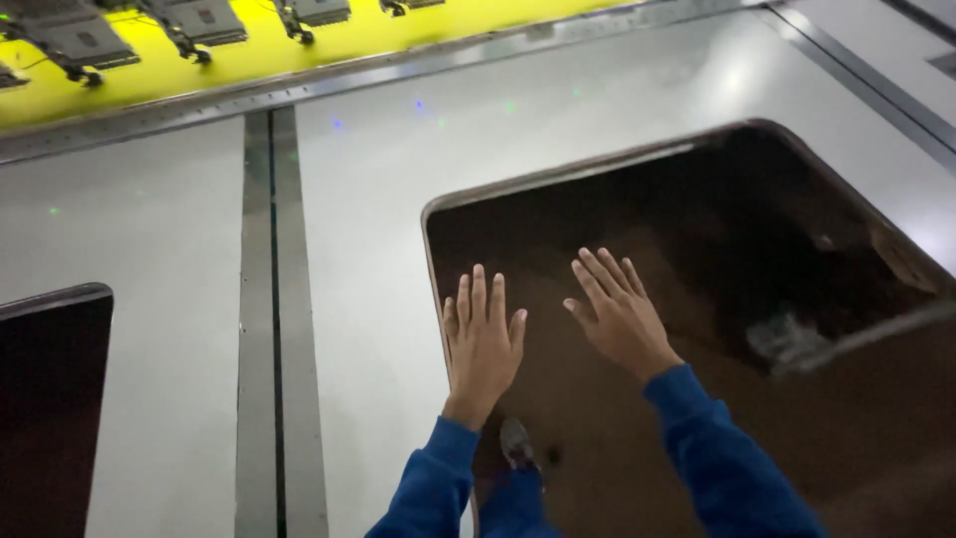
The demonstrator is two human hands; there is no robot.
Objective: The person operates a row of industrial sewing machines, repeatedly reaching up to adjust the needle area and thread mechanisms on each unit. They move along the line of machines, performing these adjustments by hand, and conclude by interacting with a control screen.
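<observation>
Both of my hands reach forward with blue sleeves, fingers spread and holding nothing. My left hand [484,339] hovers over the left edge of a large dark rounded opening [697,229] in a grey metal worktop [368,249]. My right hand [617,314] is beside it, over the dark opening itself. Whether either palm touches a surface I cannot tell. Below my hands, through the opening, a brown floor and a shoe [516,443] are visible.
A second dark opening [50,399] cuts the worktop at the left edge. A metal seam strip [271,299] runs front to back between panels. At the back, a yellow surface [329,45] carries several grey flat devices [85,40] with cables.
</observation>
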